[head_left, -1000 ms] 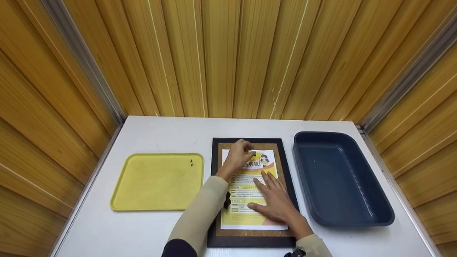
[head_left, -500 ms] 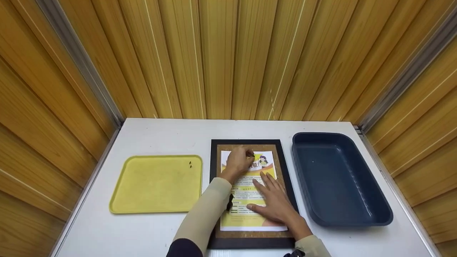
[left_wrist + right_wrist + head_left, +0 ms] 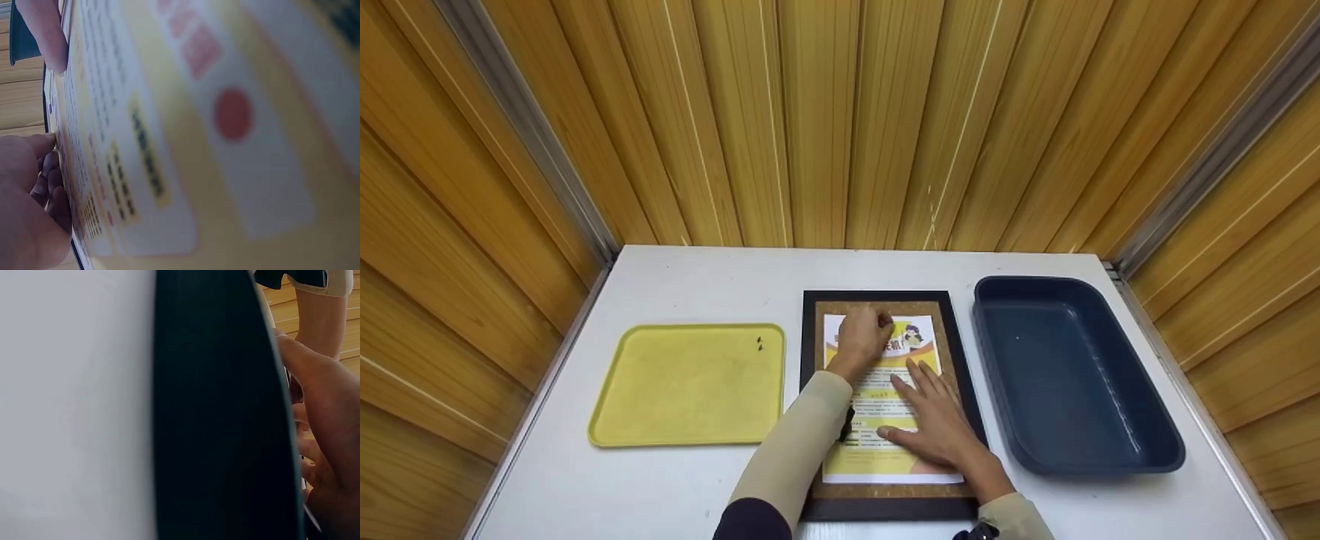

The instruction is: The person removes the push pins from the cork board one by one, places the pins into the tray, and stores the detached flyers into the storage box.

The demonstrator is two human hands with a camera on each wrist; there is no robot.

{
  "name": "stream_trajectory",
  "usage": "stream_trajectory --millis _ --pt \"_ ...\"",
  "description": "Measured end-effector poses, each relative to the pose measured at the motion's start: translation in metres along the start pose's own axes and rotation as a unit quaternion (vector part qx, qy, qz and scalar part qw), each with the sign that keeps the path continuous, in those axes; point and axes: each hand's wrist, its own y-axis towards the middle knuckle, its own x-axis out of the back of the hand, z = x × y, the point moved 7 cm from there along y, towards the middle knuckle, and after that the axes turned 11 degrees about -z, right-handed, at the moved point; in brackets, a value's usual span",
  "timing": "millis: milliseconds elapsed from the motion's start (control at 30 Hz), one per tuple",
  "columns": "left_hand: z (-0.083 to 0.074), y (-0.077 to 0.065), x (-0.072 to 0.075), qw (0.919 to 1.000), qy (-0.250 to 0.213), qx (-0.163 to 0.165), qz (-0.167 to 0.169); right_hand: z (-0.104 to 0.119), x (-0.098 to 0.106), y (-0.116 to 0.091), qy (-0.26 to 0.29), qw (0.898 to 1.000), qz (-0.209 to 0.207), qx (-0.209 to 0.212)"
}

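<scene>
A printed sheet [image 3: 870,465] in yellow and white lies on a cork board [image 3: 885,492] with a black frame [image 3: 877,296], set on the bench [image 3: 720,285]. The person's left hand [image 3: 862,337] is at the top of the sheet, its fingers curled; whether they grasp anything cannot be told, as the fingertips are hidden. The right hand [image 3: 936,424] rests lower, on the sheet's right side, its fingers released and spread. Left of the board lies a yellow tray [image 3: 690,386] with small dark pieces [image 3: 760,344]; right of it stands a deep navy tub [image 3: 1072,375]
</scene>
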Motion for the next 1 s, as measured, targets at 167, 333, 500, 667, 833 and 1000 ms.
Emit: stream_trajectory --millis 167,333,500,667,833,1000 --pt "-0.001 -0.001 0.001 1.0 0.003 -0.009 -0.004 0.0 0.001 0.0 -0.004 1.0 -0.004 0.001" --pt "0.002 -0.002 0.002 0.9999 -0.012 -0.001 -0.005 0.001 0.001 0.0 0.001 1.0 -0.003 0.0" --pt "0.004 -0.002 0.005 0.9995 -0.03 0.006 -0.006 0.001 0.0 -0.001 0.007 1.0 -0.001 -0.003" --pt "0.008 -0.003 0.007 0.9959 -0.084 0.027 0.021 0.001 0.0 -0.002 0.005 1.0 -0.001 0.0" --pt "0.012 -0.004 0.012 0.9852 -0.154 0.05 0.057 0.001 0.0 -0.001 0.001 1.0 -0.003 0.001" --pt "0.011 -0.004 0.03 0.9846 -0.164 0.013 0.058 0.001 0.001 0.0 -0.001 1.0 0.003 -0.004"
